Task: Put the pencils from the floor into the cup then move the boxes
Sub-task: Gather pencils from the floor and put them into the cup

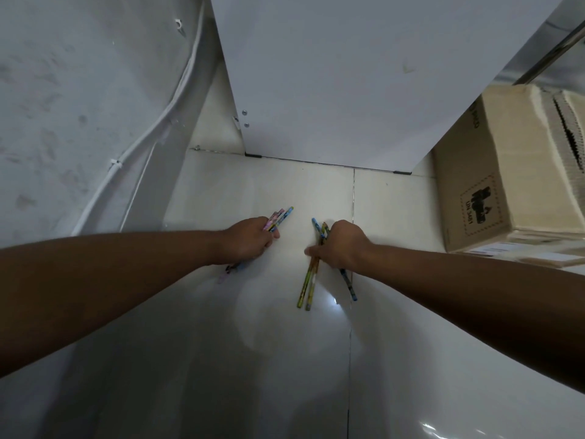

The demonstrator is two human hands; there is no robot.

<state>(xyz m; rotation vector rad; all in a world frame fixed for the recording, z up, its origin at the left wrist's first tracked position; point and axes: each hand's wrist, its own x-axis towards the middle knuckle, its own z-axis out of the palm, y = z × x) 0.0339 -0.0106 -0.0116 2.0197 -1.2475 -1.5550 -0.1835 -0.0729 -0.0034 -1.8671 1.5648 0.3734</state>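
Note:
My left hand [248,240] is closed around a bunch of patterned pencils [280,218]; their pink and blue tips stick out past my fingers and the other ends show under my wrist. My right hand [340,248] grips several more pencils [310,285], yellow, orange and blue, which fan out below my palm just over the pale floor tiles [221,327]. A cardboard box [493,191] stands on the floor at the right, with flat boxes [538,258] beside it. No cup is in view.
A white cabinet panel [348,90] stands straight ahead on the floor. A white wall with clipped cables [133,147] runs along the left.

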